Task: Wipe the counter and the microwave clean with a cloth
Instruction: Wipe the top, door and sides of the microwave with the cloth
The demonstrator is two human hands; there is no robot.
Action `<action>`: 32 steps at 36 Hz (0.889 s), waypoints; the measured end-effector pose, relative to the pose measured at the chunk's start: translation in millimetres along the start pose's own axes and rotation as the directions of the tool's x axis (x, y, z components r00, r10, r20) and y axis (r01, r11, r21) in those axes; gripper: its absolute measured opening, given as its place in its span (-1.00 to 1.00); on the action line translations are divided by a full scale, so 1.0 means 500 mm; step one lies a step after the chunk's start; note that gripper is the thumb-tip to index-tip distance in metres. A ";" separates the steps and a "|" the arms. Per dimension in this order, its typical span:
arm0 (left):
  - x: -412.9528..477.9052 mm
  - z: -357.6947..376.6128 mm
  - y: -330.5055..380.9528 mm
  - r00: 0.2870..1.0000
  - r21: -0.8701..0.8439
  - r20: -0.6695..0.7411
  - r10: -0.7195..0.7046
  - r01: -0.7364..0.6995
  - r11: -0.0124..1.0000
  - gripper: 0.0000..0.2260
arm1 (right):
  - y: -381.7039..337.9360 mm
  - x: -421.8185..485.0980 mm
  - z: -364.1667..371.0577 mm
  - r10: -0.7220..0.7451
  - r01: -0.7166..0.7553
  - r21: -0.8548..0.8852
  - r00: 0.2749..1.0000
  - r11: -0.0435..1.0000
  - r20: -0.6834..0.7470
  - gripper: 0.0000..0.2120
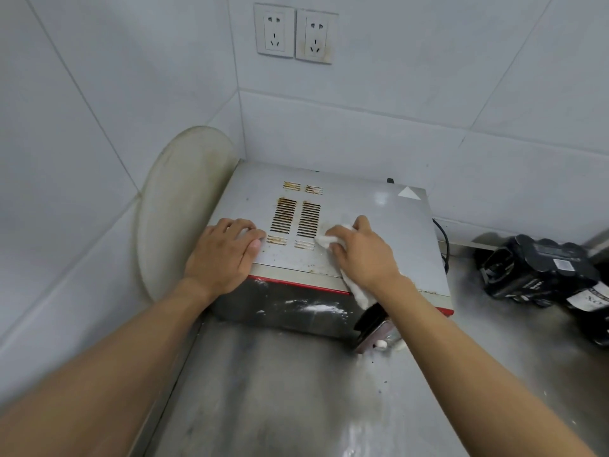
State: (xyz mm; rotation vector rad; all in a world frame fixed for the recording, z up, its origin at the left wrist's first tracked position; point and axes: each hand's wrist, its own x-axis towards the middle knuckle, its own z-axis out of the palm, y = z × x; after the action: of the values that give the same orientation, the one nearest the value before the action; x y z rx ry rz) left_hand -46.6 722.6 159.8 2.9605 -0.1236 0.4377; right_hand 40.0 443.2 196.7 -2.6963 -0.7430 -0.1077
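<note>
Dull grey metal microwave [346, 225] top with rust-stained vents — white cloth [329, 240], smeared stainless-steel counter [263, 390].

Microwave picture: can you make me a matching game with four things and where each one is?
1 cloth
2 left hand
3 glass plate
4 sockets

A on the wall above the microwave
B leaning on the wall beside it
C held by the right hand
D flat on the microwave top, left of the vents

Pairs: 1-C, 2-D, 3-B, 4-A
</note>
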 end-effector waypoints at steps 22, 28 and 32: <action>-0.004 -0.002 0.001 1.000 -0.027 -0.006 -0.011 0.011 1.000 -0.57 | -0.019 -0.025 0.010 -0.065 0.046 -0.262 0.996 0.964 -0.066 -0.75; -0.001 0.002 -0.002 1.000 -0.023 -0.008 -0.014 0.014 1.000 -0.56 | 0.020 -0.079 -0.005 -0.192 0.192 -0.239 0.981 0.952 0.023 -0.64; -0.002 0.002 -0.002 1.000 -0.024 -0.008 -0.020 0.019 1.000 -0.55 | 0.011 -0.042 -0.004 -0.173 0.173 -0.208 0.985 0.963 0.018 -0.64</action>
State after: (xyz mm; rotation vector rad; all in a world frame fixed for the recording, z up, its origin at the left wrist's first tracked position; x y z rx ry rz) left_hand -46.9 723.4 158.5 2.9340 -0.0980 0.4431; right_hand 24.9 427.8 193.3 -2.8211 -1.0192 -0.2416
